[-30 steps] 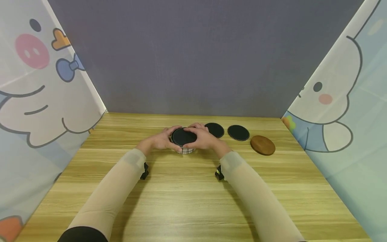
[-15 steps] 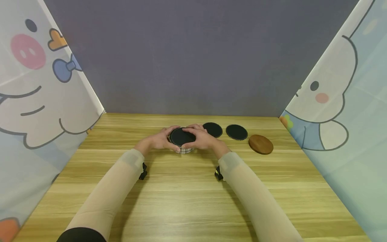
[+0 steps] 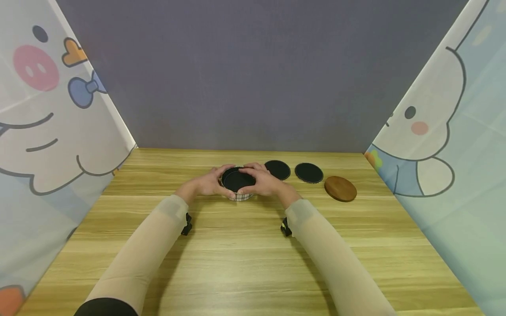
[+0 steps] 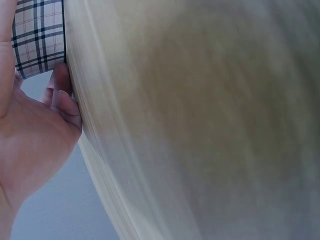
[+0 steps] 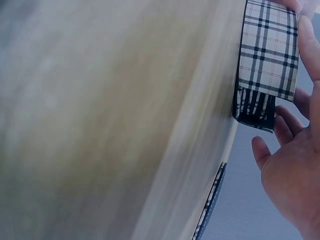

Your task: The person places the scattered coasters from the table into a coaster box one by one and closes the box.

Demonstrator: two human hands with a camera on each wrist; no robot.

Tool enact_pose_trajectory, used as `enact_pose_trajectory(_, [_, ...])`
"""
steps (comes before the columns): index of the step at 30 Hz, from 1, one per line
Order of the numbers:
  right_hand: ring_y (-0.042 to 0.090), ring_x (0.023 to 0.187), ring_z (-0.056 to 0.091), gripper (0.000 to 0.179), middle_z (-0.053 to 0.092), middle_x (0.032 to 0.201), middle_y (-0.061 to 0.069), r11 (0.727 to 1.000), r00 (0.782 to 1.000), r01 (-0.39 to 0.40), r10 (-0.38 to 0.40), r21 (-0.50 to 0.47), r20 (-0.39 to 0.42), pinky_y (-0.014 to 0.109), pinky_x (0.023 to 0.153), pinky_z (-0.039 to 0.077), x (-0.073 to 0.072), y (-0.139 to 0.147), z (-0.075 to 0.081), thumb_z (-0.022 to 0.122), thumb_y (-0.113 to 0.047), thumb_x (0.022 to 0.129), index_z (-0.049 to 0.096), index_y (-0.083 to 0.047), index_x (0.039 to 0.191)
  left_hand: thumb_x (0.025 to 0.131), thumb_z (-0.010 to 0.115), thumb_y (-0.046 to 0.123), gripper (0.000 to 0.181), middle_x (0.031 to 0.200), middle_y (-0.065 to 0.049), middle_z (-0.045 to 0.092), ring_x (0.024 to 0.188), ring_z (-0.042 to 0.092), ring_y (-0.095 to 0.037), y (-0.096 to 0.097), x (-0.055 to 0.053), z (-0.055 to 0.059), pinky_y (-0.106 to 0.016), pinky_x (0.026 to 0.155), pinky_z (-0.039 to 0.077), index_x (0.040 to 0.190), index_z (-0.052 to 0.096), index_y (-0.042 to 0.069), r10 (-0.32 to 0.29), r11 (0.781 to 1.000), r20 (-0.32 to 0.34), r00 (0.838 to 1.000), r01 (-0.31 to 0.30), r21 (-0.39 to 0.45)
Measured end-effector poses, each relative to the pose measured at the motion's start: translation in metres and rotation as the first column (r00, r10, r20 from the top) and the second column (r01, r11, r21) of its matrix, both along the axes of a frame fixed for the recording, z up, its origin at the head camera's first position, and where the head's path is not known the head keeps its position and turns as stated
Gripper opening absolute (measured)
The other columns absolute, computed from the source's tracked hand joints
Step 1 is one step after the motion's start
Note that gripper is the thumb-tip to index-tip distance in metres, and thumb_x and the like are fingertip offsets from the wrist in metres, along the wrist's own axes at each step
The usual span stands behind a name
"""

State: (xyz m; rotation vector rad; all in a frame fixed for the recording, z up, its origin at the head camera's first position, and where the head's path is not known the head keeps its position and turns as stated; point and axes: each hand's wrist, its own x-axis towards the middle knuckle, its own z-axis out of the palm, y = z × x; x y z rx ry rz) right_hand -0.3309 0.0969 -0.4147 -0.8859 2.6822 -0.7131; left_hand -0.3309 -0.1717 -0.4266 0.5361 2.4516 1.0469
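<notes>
1. The left hand (image 3: 208, 182) curves its fingers and thumb round the left side of a round, cream-and-black plaid holder with a black interior (image 3: 242, 197), gripping it.
2. That holder sits upright on the pale wood-grain table (image 3: 237, 263), between both hands.
3. The right hand (image 3: 264, 181) grips its right side, thumb at the front, fingers behind.
4. Just beyond lies a flat black round disc (image 3: 279, 170).
5. Next comes a second black round disc (image 3: 309, 173).
6. Rightmost lies a brown, round wooden disc (image 3: 341, 188).
</notes>
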Motion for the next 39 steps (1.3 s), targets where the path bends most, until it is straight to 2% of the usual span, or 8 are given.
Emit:
enact_pose_trajectory(6, [0.037, 0.167, 0.021, 0.085, 0.027, 0.180, 0.009, 1.000, 1.000, -0.006, 0.005, -0.027, -0.010, 0.066, 0.132, 0.023, 0.000, 0.002, -0.003, 0.077, -0.056, 0.100, 0.044, -0.021, 0.170, 0.084, 0.094, 0.055, 0.125, 0.174, -0.027, 0.017, 0.150, 0.042, -0.052, -0.001, 0.001, 0.001, -0.072, 0.121, 0.037, 0.177, 0.014, 0.033, 0.000, 1.000, -0.001, 1.000, -0.001, -0.008])
enact_pose_trajectory(10, [0.039, 0.166, 0.022, 0.073, 0.028, 0.179, 0.011, 0.996, 1.000, -0.011, 0.011, -0.084, -0.007, 0.068, 0.131, 0.026, 0.001, 0.013, -0.005, 0.070, -0.053, 0.106, 0.048, -0.021, 0.167, 0.084, 0.094, 0.055, 0.124, 0.174, -0.027, 0.016, 0.153, 0.038, -0.053, 0.000, 0.003, 0.002, -0.074, 0.122, 0.035, 0.177, 0.015, 0.033, 0.000, 1.000, -0.005, 1.000, 0.000, -0.007])
enact_pose_trajectory(16, [0.043, 0.149, 0.044, 0.057, 0.040, 0.169, 0.018, 0.988, 0.998, 0.015, -0.024, -0.151, -0.058, 0.066, 0.122, 0.039, -0.005, 0.044, -0.003, 0.061, -0.039, 0.114, 0.052, -0.013, 0.164, 0.083, 0.096, 0.053, 0.125, 0.175, -0.027, 0.016, 0.154, 0.036, -0.054, 0.000, 0.003, 0.000, -0.075, 0.124, 0.032, 0.177, 0.017, 0.033, 0.013, 1.000, -0.007, 1.000, -0.013, 0.006])
enact_pose_trajectory(19, [0.044, 0.145, 0.047, 0.056, 0.042, 0.165, 0.020, 0.988, 0.997, 0.055, -0.064, -0.147, -0.053, 0.065, 0.120, 0.040, -0.008, 0.063, 0.000, 0.060, -0.034, 0.115, 0.050, -0.010, 0.164, 0.082, 0.097, 0.052, 0.126, 0.174, -0.028, 0.016, 0.153, 0.037, -0.054, 0.001, 0.003, 0.000, -0.075, 0.124, 0.031, 0.177, 0.018, 0.033, 0.012, 1.000, -0.016, 1.000, -0.012, 0.012])
enact_pose_trajectory(21, [0.044, 0.147, 0.046, 0.057, 0.041, 0.166, 0.020, 0.988, 0.995, 0.093, -0.098, -0.122, -0.035, 0.067, 0.121, 0.039, -0.012, 0.074, 0.001, 0.060, -0.034, 0.115, 0.048, -0.011, 0.166, 0.081, 0.098, 0.052, 0.126, 0.174, -0.028, 0.017, 0.153, 0.038, -0.053, 0.001, 0.003, 0.000, -0.074, 0.124, 0.032, 0.177, 0.018, 0.033, 0.011, 1.000, -0.021, 1.000, -0.011, 0.013])
enact_pose_trajectory(28, [0.049, 0.161, 0.028, 0.059, 0.035, 0.174, 0.020, 0.981, 0.982, 0.187, -0.185, 0.057, -0.048, 0.073, 0.130, 0.016, -0.028, 0.096, -0.002, 0.057, -0.041, 0.116, 0.044, -0.022, 0.170, 0.082, 0.097, 0.051, 0.126, 0.177, -0.028, 0.013, 0.157, 0.032, -0.054, 0.000, 0.002, 0.001, -0.076, 0.125, 0.029, 0.177, 0.017, 0.034, 0.009, 1.000, -0.021, 1.000, -0.009, 0.010])
enact_pose_trajectory(37, [0.051, 0.159, 0.026, 0.054, 0.032, 0.178, 0.019, 0.959, 0.978, 0.196, -0.178, 0.207, -0.105, 0.070, 0.123, 0.024, -0.039, 0.099, -0.005, 0.053, -0.039, 0.117, 0.044, -0.030, 0.170, 0.082, 0.097, 0.052, 0.125, 0.176, -0.028, 0.015, 0.156, 0.033, -0.053, 0.000, 0.001, 0.000, -0.076, 0.124, 0.030, 0.177, 0.018, 0.033, 0.007, 1.000, -0.025, 1.000, -0.007, 0.004])
enact_pose_trajectory(39, [0.052, 0.159, 0.027, 0.054, 0.030, 0.180, 0.019, 0.951, 0.979, 0.195, -0.173, 0.240, -0.111, 0.068, 0.120, 0.026, -0.041, 0.097, -0.004, 0.052, -0.040, 0.118, 0.043, -0.031, 0.171, 0.082, 0.097, 0.051, 0.125, 0.177, -0.028, 0.013, 0.158, 0.030, -0.054, 0.000, 0.002, 0.000, -0.076, 0.124, 0.029, 0.177, 0.018, 0.033, 0.008, 1.000, -0.028, 1.000, -0.008, 0.001])
